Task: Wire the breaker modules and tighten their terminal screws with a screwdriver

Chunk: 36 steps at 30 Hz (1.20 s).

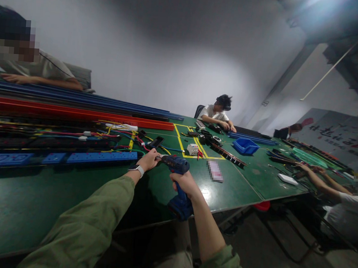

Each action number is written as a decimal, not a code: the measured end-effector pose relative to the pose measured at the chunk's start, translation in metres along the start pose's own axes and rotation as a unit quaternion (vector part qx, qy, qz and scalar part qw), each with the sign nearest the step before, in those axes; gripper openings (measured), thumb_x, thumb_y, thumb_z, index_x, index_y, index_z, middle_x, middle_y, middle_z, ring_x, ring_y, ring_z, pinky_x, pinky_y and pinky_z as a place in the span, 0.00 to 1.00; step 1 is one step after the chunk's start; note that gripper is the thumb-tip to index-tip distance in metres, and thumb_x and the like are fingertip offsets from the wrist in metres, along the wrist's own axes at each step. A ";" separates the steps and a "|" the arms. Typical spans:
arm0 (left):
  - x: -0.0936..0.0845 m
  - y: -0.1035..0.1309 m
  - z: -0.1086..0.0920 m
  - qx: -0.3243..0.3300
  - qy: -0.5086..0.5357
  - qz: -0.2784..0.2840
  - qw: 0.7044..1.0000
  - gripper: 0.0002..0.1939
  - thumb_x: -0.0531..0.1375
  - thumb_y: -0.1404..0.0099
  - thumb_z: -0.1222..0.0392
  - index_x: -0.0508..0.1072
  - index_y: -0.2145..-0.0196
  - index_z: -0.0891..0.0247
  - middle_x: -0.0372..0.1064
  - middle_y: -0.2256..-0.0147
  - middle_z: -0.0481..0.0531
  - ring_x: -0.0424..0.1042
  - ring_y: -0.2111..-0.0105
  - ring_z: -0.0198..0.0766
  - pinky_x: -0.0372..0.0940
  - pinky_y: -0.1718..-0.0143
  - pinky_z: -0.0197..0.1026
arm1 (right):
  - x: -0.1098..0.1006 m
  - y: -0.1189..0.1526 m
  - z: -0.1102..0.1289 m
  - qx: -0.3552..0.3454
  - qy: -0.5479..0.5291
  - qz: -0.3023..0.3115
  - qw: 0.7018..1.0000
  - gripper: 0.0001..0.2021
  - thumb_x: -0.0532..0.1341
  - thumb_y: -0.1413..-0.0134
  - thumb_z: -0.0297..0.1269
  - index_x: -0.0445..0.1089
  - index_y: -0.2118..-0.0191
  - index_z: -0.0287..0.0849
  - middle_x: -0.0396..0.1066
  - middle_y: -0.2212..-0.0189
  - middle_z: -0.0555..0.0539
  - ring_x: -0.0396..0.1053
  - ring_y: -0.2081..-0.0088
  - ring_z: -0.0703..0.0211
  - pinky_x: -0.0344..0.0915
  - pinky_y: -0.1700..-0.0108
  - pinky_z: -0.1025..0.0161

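Observation:
My right hand (185, 182) grips the handle of a blue cordless drill (177, 183), whose battery base hangs over the table's front edge. My left hand (149, 159), with a watch on the wrist, is closed around the front tip of the drill, just right of the end of a long blue power strip (102, 157) lying on the green table (39, 206). Both my sleeves are olive green.
Long red (76, 113) and blue rails, black strips and tangled wires lie at the left. A yellow-taped square holds small parts; a blue bin (245, 146) stands beyond. Other people sit at far left, far end and right. A drop to the floor lies at the right.

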<state>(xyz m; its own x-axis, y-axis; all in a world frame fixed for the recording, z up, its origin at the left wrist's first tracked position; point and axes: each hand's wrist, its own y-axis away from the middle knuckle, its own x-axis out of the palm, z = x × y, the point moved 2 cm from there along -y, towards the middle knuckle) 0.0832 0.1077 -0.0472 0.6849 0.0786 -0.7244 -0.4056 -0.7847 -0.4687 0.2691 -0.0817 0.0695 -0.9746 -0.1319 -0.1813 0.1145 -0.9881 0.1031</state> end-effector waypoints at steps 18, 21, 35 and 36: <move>0.000 0.000 -0.001 -0.002 0.008 -0.009 1.000 0.11 0.59 0.36 0.60 0.78 0.57 0.61 0.65 0.59 0.53 0.70 0.61 0.37 0.68 0.52 0.41 | 0.000 -0.001 -0.001 0.007 0.001 0.003 1.000 0.04 0.60 0.56 0.31 0.65 0.70 0.42 0.60 0.86 0.57 0.61 0.85 0.65 0.56 0.81 0.69; -0.001 0.000 -0.002 0.000 0.005 -0.009 1.000 0.11 0.59 0.36 0.60 0.78 0.58 0.61 0.65 0.60 0.53 0.70 0.62 0.37 0.68 0.53 0.40 | 0.000 -0.001 0.000 0.011 0.005 0.000 1.000 0.04 0.60 0.56 0.31 0.64 0.70 0.42 0.59 0.87 0.58 0.60 0.85 0.66 0.57 0.81 0.69; -0.002 0.000 -0.003 0.006 0.000 -0.001 1.000 0.11 0.58 0.34 0.59 0.78 0.59 0.60 0.64 0.60 0.53 0.70 0.63 0.36 0.68 0.53 0.41 | 0.001 0.002 0.003 0.010 -0.001 -0.007 1.000 0.06 0.60 0.56 0.32 0.66 0.68 0.42 0.59 0.88 0.58 0.61 0.86 0.65 0.56 0.81 0.69; -0.002 0.000 -0.003 0.005 0.000 -0.001 1.000 0.11 0.58 0.34 0.59 0.78 0.59 0.60 0.64 0.60 0.53 0.70 0.63 0.37 0.68 0.53 0.41 | 0.001 0.002 0.003 0.015 -0.001 -0.009 1.000 0.06 0.60 0.56 0.32 0.65 0.68 0.42 0.60 0.88 0.58 0.61 0.86 0.65 0.56 0.81 0.69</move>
<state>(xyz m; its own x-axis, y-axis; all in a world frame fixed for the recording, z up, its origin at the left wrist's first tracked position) 0.0832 0.1057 -0.0440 0.6852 0.0800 -0.7240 -0.4105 -0.7786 -0.4745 0.2673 -0.0836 0.0727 -0.9767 -0.1143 -0.1817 0.0914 -0.9873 0.1299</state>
